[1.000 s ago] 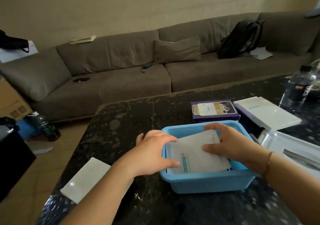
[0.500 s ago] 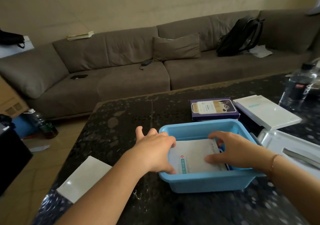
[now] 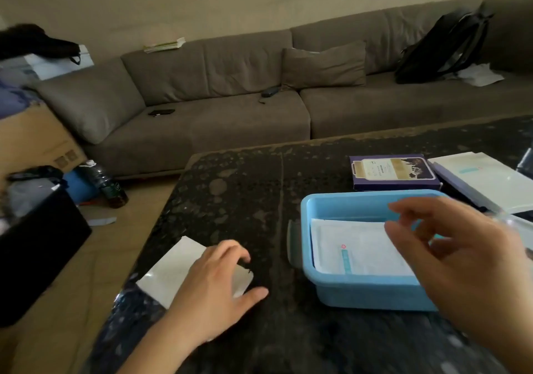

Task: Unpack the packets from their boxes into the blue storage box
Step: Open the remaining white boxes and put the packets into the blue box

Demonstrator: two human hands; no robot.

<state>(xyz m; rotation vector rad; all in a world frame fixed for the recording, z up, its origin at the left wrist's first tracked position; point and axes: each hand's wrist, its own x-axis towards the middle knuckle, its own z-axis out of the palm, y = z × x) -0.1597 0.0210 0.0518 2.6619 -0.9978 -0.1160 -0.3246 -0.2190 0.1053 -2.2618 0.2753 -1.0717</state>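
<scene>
With white packets (image 3: 357, 246) lying flat in the blue storage box (image 3: 340, 208), the left hand (image 3: 215, 290) lay spread over a white box (image 3: 170, 272) on the desk (image 3: 230, 195), while the right hand (image 3: 458, 255) hovered empty, fingers loose, so the next move probably called for gripping and opening that box

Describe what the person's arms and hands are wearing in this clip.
Both forearms are bare, with no sleeves in view. The left hand shows no ring, watch, glove or bracelet. The right hand is motion-blurred; no glove or ring can be made out on it, and its wrist is too blurred to tell whether anything is worn there.
</scene>
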